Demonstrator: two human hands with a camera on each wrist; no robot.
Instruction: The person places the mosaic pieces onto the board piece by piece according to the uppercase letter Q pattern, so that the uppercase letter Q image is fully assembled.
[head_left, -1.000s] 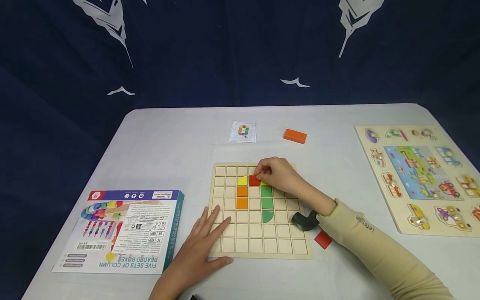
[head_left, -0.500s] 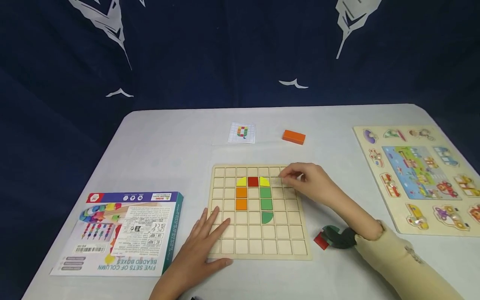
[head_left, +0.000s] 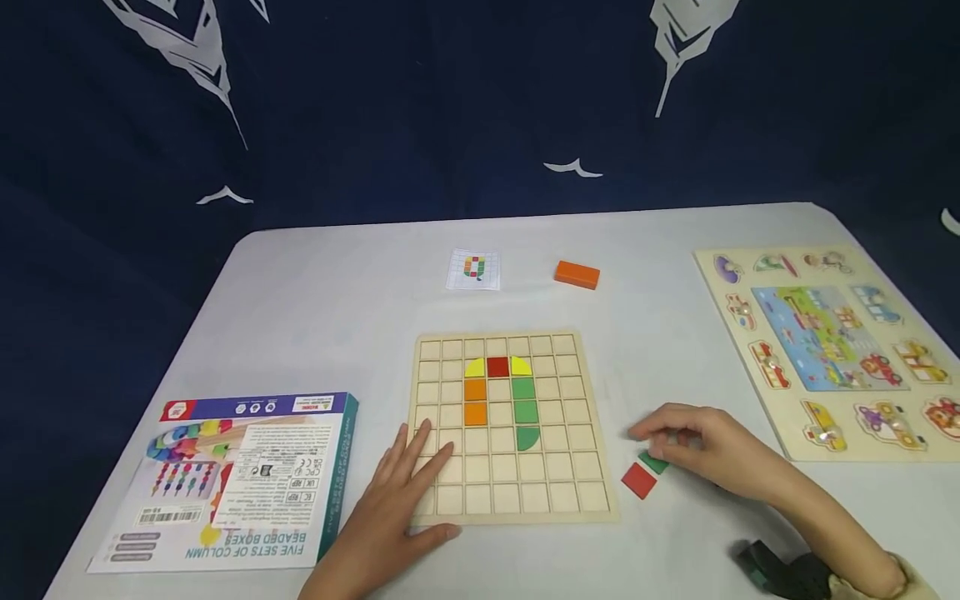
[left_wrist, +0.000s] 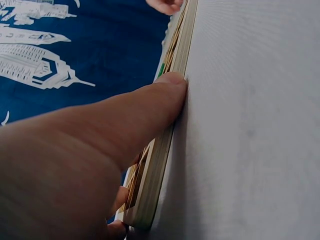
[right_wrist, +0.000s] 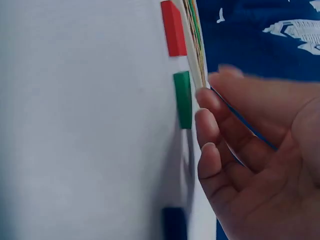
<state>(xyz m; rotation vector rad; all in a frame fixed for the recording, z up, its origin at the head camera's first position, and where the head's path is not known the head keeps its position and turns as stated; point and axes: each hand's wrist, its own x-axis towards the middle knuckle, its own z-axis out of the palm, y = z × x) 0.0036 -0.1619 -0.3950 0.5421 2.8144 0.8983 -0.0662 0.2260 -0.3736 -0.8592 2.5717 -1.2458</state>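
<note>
My left hand (head_left: 401,500) rests with spread fingers on the lower left corner of a wooden grid board (head_left: 555,492); its thumb touches the front edge. Set in the board are a red square block (head_left: 497,367), yellow quarter-round blocks (head_left: 474,368), orange blocks (head_left: 476,413), green square blocks (head_left: 525,412) and a green quarter-round block (head_left: 527,437). Right of the board, my right hand (head_left: 712,450) hovers with loosely bent fingers beside a loose green block (right_wrist: 183,100), partly hidden in the head view. The fingers look apart from it. A loose red block (head_left: 639,481) lies alongside.
A pattern card (head_left: 474,268) and an orange block (head_left: 577,274) lie behind the board. A box (head_left: 225,483) lies at left, a picture puzzle board (head_left: 825,350) at right. A dark blue object (right_wrist: 174,223) shows low in the right wrist view.
My right hand has left the red square block on the board and moved right and toward me, to the loose green block. The left hand stays on the board. The head view has shifted slightly.
</note>
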